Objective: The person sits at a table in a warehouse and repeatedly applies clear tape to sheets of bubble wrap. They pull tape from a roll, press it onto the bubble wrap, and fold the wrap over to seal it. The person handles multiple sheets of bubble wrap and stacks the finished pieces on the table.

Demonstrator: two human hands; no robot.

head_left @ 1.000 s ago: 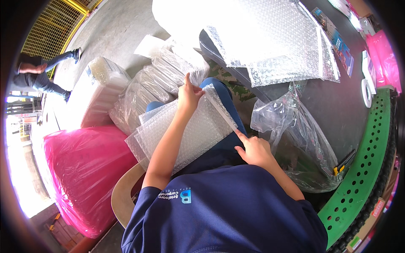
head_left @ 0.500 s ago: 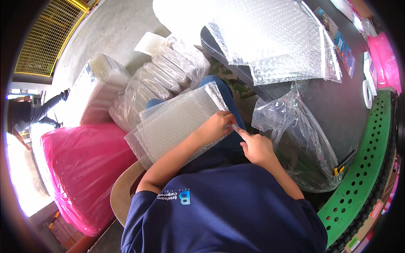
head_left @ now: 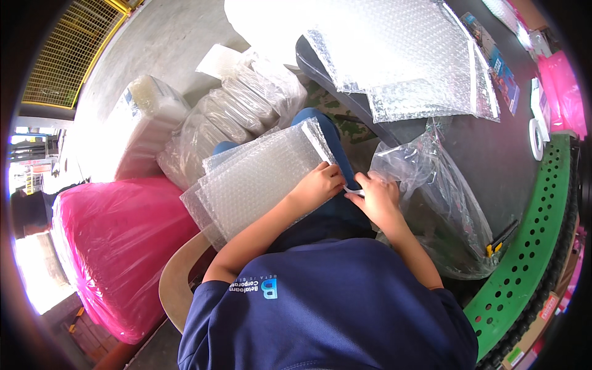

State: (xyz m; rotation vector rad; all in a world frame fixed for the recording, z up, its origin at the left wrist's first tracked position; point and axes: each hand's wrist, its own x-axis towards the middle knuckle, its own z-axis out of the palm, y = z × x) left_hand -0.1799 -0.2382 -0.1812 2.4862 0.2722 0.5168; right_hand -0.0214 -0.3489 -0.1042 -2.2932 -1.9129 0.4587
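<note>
Several bubble wrap bags (head_left: pixel 265 169) lie overlapping across my lap, with a white band along the right edge of the top one. My left hand (head_left: pixel 320 185) is closed on that bag's near right corner, its fingers curled at the white band. A narrow white strip (head_left: pixel 354 191) stretches from this corner to my right hand (head_left: pixel 378 198), which pinches its other end between thumb and finger. Part of the corner is hidden under my left fingers. Just right of my right hand hangs a clear plastic bag (head_left: pixel 441 197).
More bubble wrap bags (head_left: pixel 425 68) lie on the dark table (head_left: pixel 487 160), with a tape roll (head_left: pixel 536 139) and a yellow-black cutter (head_left: pixel 501 239) at right. A green perforated rail (head_left: pixel 521 265) curves there. Wrapped stacks (head_left: pixel 228 111) and a pink bundle (head_left: pixel 126 246) stand left.
My right hand has moved a little right and up, away from my left, drawing the white strip out between them. The person at the far left has changed position.
</note>
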